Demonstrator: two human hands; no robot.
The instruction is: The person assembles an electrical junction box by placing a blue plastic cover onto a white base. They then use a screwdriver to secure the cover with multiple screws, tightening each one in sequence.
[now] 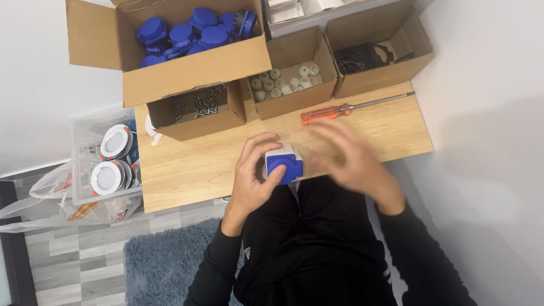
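My left hand [253, 175] grips a small white box-shaped socket with a blue round lid [285, 164] at the near edge of the wooden table [181, 169]. The fingers wrap its left side and the thumb lies on the blue lid. My right hand [348, 156] is blurred just to the right of the socket, fingers spread, and nothing shows in it. A screwdriver with an orange handle [325, 113] lies on the table beyond my right hand.
Cardboard boxes line the back: one with blue lids [193, 31], one with dark screws [196, 104], one with white plugs [284, 82], one with black rings [365, 57]. A clear crate with round white parts [110, 160] stands left of the table. A grey rug [161, 274] lies below.
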